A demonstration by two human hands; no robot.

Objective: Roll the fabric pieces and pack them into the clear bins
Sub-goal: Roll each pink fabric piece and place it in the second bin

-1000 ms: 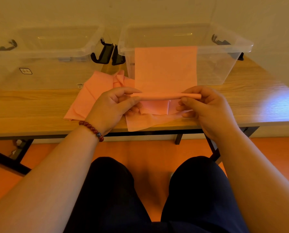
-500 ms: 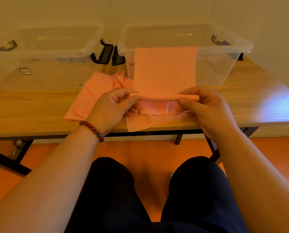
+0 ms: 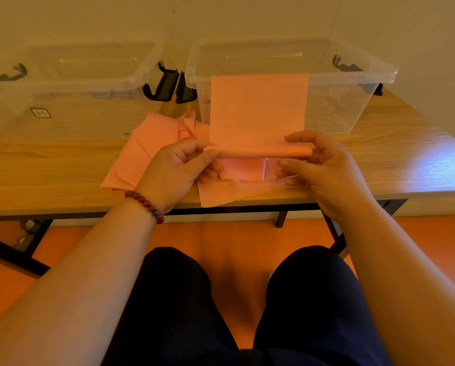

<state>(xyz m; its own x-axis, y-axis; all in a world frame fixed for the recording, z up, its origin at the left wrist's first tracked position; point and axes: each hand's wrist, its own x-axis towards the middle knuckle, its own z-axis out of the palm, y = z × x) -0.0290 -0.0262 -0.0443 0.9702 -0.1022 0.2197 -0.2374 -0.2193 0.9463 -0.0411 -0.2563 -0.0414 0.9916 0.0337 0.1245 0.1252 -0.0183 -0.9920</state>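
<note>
A pink fabric piece (image 3: 258,109) lies flat ahead of me, its far edge resting against the right clear bin (image 3: 353,101). Its near edge is wound into a thin roll (image 3: 260,152). My left hand (image 3: 176,173) pinches the roll's left end between thumb and fingers. My right hand (image 3: 318,165) holds the right end, fingers curled over it and thumb underneath. More pink fabric pieces (image 3: 152,143) lie crumpled on the table beneath and to the left. The left clear bin (image 3: 62,107) stands beside the right one.
Both bins stand at the back of a wooden table (image 3: 49,167) against the wall, black latches (image 3: 165,85) between them. A fabric corner hangs over the table's front edge. My knees are below the table over an orange floor.
The roll has turned slightly further away from me, a little thicker. My right thumb has slipped off its end and now sits below the roll. The flat part is a bit shorter.
</note>
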